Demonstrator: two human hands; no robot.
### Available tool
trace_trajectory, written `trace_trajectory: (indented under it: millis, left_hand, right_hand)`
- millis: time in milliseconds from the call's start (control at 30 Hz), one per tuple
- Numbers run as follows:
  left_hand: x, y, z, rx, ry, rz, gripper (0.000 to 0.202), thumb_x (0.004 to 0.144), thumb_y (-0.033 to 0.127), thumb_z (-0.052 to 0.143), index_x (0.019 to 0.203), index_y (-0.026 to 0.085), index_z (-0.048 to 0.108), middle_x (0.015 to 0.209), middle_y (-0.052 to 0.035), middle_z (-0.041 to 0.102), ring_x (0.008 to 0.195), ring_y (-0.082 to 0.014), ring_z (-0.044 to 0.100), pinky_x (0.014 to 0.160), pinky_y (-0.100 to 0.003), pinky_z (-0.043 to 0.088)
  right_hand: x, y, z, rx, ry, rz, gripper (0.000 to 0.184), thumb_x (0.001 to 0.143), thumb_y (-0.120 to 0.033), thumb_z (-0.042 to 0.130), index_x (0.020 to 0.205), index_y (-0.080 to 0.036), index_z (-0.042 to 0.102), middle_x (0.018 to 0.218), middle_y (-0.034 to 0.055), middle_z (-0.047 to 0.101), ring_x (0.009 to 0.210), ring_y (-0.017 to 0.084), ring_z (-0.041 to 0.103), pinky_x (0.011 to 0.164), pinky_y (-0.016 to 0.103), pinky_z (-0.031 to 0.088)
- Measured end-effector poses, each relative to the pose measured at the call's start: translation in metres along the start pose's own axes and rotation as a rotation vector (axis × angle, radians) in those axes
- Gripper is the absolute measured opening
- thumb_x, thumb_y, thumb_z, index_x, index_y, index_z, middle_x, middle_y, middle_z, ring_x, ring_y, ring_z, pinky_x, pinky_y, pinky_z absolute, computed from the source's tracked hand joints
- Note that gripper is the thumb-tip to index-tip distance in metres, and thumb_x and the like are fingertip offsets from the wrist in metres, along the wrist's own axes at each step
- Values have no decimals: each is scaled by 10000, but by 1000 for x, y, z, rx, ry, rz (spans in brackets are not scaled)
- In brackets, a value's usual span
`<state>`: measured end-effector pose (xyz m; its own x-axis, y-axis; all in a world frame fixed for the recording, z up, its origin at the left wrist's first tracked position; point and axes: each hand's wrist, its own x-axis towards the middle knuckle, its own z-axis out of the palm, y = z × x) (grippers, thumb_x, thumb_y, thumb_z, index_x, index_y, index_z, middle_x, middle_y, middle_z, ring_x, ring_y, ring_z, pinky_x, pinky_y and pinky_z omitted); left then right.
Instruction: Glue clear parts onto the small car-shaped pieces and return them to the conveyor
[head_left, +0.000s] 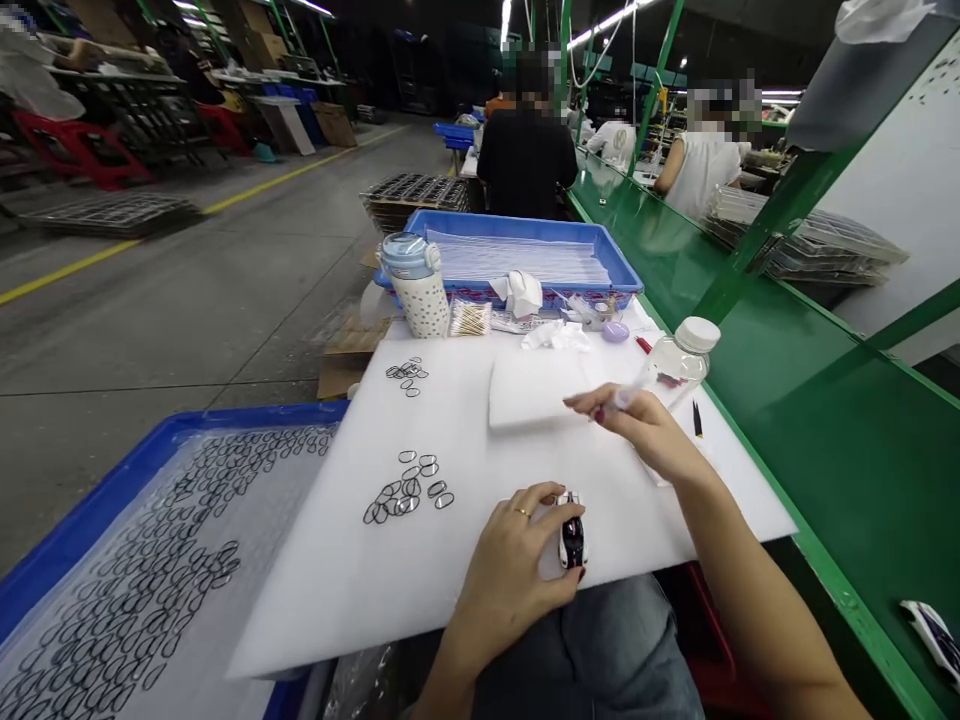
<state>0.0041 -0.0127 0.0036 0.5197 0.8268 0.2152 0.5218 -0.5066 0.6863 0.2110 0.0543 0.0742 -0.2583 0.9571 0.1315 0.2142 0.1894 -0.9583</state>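
My left hand grips a small black-and-white toy car between thumb and fingers, near the front edge of the white-covered table. To the right and farther forward, my right hand hovers by a white foam sheet. A small translucent item shows between its fingers; its kind is unclear. Left of my left hand lies a loose group of thin black oval rings, with a smaller group of rings behind it.
A blue tray of many rings sits at lower left. Toward the back stand a dotted cup, cotton swabs, a blue bin and a clear bottle. Black tweezers lie at right, beside a green partition.
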Motion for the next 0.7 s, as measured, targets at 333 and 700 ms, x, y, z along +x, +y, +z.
trace_trajectory:
  millis: [333, 700]
  left_hand:
    - [16, 22, 8, -38, 219, -228, 308, 686, 253, 753, 990, 294, 782, 919, -24, 713, 859, -251, 681, 803, -449, 537]
    - [15, 20, 10, -113, 260, -250, 263, 695, 236, 752, 955, 262, 785, 908, -17, 717, 856, -230, 675, 786, -405, 537]
  right_hand:
    - [-58, 18, 42, 469, 115, -92, 609, 761, -819, 548, 694, -216, 495, 680, -8, 394, 627, 161, 360, 608, 323, 325]
    - [-45, -6, 64, 892, 204, -187, 608, 851, -723, 309, 514, -219, 263, 437, -57, 151, 416, 96, 137, 451, 287, 179]
